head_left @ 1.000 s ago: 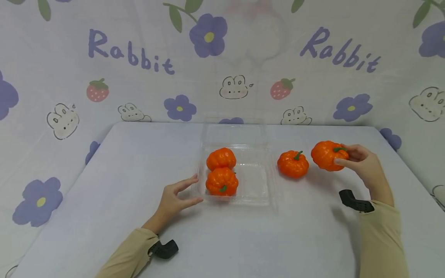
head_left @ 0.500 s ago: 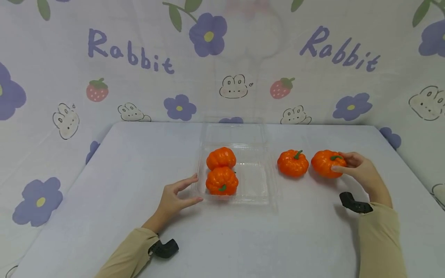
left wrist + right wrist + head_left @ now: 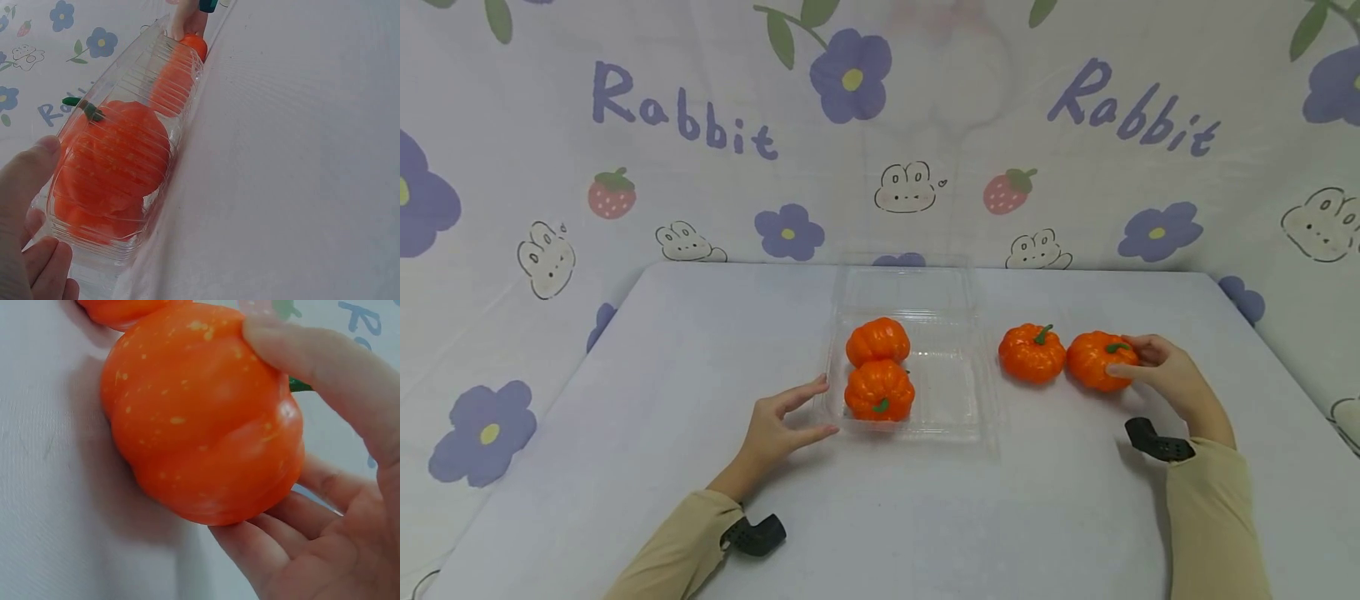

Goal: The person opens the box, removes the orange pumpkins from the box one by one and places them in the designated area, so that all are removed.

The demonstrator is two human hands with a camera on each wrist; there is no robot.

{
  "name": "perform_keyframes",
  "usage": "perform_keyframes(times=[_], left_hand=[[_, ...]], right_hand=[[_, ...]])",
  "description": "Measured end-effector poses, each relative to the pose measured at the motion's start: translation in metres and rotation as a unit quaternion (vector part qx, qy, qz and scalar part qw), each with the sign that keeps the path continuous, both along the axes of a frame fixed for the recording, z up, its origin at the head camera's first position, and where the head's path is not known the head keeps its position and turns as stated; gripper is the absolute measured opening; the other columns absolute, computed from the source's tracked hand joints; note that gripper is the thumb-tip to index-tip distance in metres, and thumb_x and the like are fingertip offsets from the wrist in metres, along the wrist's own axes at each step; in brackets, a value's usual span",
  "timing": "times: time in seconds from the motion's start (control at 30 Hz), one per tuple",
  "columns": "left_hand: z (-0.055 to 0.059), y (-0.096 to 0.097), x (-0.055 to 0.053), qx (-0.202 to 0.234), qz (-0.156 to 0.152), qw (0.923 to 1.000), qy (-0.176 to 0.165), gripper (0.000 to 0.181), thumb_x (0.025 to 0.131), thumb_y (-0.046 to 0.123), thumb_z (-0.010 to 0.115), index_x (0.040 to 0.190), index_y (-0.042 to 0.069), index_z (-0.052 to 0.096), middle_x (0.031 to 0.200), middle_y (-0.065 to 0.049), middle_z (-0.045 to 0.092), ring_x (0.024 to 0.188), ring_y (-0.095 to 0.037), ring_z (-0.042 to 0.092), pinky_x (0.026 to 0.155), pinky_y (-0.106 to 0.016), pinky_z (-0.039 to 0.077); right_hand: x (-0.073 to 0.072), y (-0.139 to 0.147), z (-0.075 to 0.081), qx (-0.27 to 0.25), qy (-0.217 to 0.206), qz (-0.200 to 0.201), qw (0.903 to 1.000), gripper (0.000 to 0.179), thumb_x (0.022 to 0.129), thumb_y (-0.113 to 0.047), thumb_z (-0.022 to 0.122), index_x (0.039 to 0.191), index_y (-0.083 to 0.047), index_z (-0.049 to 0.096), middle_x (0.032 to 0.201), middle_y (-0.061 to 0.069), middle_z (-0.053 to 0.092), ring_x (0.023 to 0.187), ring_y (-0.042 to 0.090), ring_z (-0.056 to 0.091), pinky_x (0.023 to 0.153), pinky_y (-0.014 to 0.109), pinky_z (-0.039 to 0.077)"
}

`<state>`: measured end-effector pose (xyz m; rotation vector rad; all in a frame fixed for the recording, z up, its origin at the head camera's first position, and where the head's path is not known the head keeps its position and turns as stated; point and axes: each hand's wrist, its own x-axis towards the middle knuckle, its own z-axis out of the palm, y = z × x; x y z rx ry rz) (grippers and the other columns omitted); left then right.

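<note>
Head view shows me a big cloth [image 3: 700, 42] with flowers on it, hanging behind the clear box [image 3: 946, 387], and a white table [image 3: 880, 517] underneath. The box has its lid [image 3: 910, 290] flipped to the back, I guess so nothing blocks the top. Just left of the box is the left hand [image 3: 775, 429]; its fingers are spread and loose, with tips against the box's side, maybe to stop it sliding. Well right of the box is the right hand [image 3: 1168, 367], its thumb and fingers grasping the held pumpkin [image 3: 1097, 362] from two sides, likely because it is round and could roll. I can't tell if that pumpkin sits fully on the table. The back pumpkin [image 3: 877, 340] and front pumpkin [image 3: 880, 392] are in the box's left half, touching, perhaps lined up so they fit. The loose pumpkin [image 3: 1028, 357] is just right of the box, between it and the held one. Smallest is the held one's green stem [image 3: 1117, 347], poking out between thumb and fingers.
</note>
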<state>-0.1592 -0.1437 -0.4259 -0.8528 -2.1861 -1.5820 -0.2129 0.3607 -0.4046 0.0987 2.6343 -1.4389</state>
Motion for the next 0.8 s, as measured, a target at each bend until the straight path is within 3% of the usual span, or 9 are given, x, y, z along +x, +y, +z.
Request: perform_keyframes(times=[0.27, 0.47, 0.6, 0.8], left_hand=[[0.001, -0.001, 0.0, -0.004, 0.007, 0.9999, -0.008, 0.048, 0.059, -0.009, 0.078, 0.103, -0.014, 0.059, 0.11, -0.027, 0.055, 0.104, -0.037, 0.052, 0.089, -0.042, 0.04], [0.0, -0.001, 0.001, 0.0, 0.004, 1.0, -0.007, 0.048, 0.059, -0.01, 0.077, 0.103, -0.015, 0.058, 0.109, -0.028, 0.055, 0.103, -0.037, 0.052, 0.089, -0.042, 0.041], [-0.001, 0.0, 0.001, 0.0, 0.001, 1.0, -0.008, 0.048, 0.059, -0.01, 0.077, 0.103, -0.015, 0.058, 0.109, -0.029, 0.055, 0.103, -0.037, 0.053, 0.088, -0.043, 0.041], [-0.001, -0.001, 0.0, -0.004, 0.003, 1.0, -0.007, 0.048, 0.059, -0.009, 0.078, 0.103, -0.014, 0.059, 0.109, -0.027, 0.055, 0.103, -0.036, 0.053, 0.089, -0.042, 0.041]], right_hand=[[-0.003, 0.002, 0.004, 0.004, -0.022, 0.027, 0.9994, 0.08, 0.082, -0.037, 0.064, 0.136, 0.003, 0.021, 0.139, 0.03, 0.019, 0.124, 0.044, 0.02, 0.096, 0.061, 0.019], [-0.004, 0.003, 0.008, 0.027, -0.008, 0.051, 0.9983, 0.082, 0.084, -0.033, 0.062, 0.139, 0.004, 0.013, 0.139, 0.031, 0.014, 0.124, 0.047, 0.017, 0.096, 0.061, 0.02], [0.002, 0.001, 0.017, 0.05, 0.029, 0.045, 0.9973, 0.085, 0.085, -0.033, 0.06, 0.14, 0.003, 0.006, 0.141, 0.032, 0.008, 0.123, 0.05, 0.014, 0.096, 0.062, 0.017], [0.009, -0.016, 0.036, 0.052, 0.12, 0.017, 0.9912, 0.082, 0.084, -0.029, 0.063, 0.143, -0.004, 0.011, 0.143, 0.026, 0.011, 0.126, 0.045, 0.015, 0.099, 0.056, 0.016]])
